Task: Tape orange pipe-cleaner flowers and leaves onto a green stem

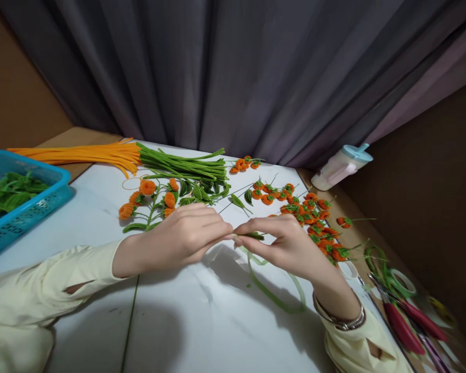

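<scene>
Over the middle of the table, my left hand [196,230] and my right hand [281,238] meet at the fingertips, both pinched closed. Between the thumb and fingers of my right hand is a small fuzzy green leaf [256,235], partly covered. What my left fingertips grip is hidden. A strip of pale green tape [274,299] trails below my right fingertips and loops on the white tabletop [217,321]. Just beyond my left hand lies a green stem with orange flowers [151,207]. Loose green leaves [202,192] lie behind the hands.
Orange pipe cleaners [89,154] and green ones [182,165] lie at the back. Small orange flowers [314,215] on wires spread to the right. A blue basket [31,215] holds leaves at left. Red-handled pliers [404,326], a tape roll [403,282] and a lidded cup [341,167] are at right.
</scene>
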Demonstrator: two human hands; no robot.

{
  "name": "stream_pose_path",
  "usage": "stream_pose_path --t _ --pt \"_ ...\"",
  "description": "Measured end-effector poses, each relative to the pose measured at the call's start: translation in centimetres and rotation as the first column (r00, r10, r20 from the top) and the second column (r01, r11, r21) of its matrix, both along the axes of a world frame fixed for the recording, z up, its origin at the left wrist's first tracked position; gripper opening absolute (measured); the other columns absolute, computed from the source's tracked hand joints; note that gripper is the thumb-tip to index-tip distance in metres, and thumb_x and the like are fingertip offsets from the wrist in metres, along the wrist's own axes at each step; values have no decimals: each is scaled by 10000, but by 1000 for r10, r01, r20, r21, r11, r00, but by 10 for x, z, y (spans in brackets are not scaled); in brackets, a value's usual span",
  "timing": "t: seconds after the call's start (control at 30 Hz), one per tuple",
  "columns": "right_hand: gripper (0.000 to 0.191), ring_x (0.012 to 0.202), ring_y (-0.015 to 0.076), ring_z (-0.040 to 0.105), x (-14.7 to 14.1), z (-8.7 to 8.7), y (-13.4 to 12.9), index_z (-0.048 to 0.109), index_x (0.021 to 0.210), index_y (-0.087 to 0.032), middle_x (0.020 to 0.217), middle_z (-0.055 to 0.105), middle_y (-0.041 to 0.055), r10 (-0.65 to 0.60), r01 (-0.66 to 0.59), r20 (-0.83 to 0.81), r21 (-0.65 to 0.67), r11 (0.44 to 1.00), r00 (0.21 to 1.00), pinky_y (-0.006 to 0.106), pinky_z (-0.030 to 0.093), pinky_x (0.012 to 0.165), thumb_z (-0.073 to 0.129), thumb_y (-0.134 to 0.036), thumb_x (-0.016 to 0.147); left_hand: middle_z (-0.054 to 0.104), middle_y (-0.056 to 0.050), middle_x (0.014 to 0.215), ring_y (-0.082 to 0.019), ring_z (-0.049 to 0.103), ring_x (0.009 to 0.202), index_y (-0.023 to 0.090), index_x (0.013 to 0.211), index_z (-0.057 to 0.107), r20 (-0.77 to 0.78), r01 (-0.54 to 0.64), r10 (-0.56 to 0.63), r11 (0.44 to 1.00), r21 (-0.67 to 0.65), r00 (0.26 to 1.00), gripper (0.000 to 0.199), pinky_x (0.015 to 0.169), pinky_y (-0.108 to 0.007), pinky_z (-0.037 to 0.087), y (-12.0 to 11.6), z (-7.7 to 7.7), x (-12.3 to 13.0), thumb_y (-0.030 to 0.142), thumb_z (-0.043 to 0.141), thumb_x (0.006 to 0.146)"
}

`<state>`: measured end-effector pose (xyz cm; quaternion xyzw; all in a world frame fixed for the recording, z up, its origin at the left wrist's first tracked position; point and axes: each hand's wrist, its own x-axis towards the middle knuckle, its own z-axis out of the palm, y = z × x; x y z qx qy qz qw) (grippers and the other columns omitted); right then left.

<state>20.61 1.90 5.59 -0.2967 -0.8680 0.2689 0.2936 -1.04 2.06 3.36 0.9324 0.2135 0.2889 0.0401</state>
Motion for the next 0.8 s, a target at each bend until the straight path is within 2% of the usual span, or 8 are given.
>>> stream_pose_path --t 0.1,0.17,0.23,0.33,0.4,0.47,0.63,0.8 --pt "72 629 90 648 1 -1 1 697 854 -143 748 727 12 36 -35 -25 31 999 999 174 482 582 645 -97 836 672 -68 753 -174 564 697 130 861 648 27 -27 28 999 -32 999 218 694 -295 412 -3 5 1 164 446 936" --pt "79 648 106 642 1 -4 1 685 872 -131 754 716 32 57 -53 -36 102 993 998 202 497 599 622 -88 853 672 -37 720 -148 560 660 148 803 647 76 -35 60 956 -290 995 245 666 -265 416 -3 10 2 213 456 942" --pt "109 677 133 629 0 -7 2 666 901 -120 755 702 55 78 -67 -35 246 967 996 255 513 639 578 -63 873 657 -7 663 -126 552 608 158 725 630 106 -12 105 766 -643 989 285 604 -235 414 -1 16 2 264 471 936" --pt "147 759 196 617 -2 -13 3 639 960 -62 788 691 122 67 -79 41 541 838 997 352 514 702 534 -12 869 611 11 578 -127 563 580 161 654 597 174 121 146 316 -941 974 299 588 -235 431 8 20 1 288 497 905" --pt "156 784 220 611 -2 -16 5 625 985 -32 796 687 150 23 -92 115 648 756 993 380 507 708 518 -8 873 615 4 594 -139 586 626 159 655 601 209 178 145 204 -963 967 300 657 -252 452 14 17 1 300 500 899" --pt "157 745 208 605 -2 -18 7 622 976 -48 763 676 132 -1 -99 155 637 765 988 366 501 681 491 -22 894 654 -8 673 -145 599 693 158 688 625 153 105 132 310 -945 979 330 709 -259 446 17 10 2 342 480 921" --pt "152 647 154 579 0 -19 9 635 909 -101 687 634 63 30 -68 102 392 918 994 291 481 627 488 -65 914 685 -20 853 -172 598 839 168 881 633 71 -152 200 891 -427 977 221 816 -305 380 11 -5 4 379 569 903" --pt "78 639 110 624 -2 -14 7 668 861 -139 750 701 30 -3 -1 25 167 986 1000 204 477 601 601 -102 868 673 -28 776 -166 621 856 138 863 597 77 -79 79 997 0 994 165 885 -347 337 3 -5 3 200 481 962"
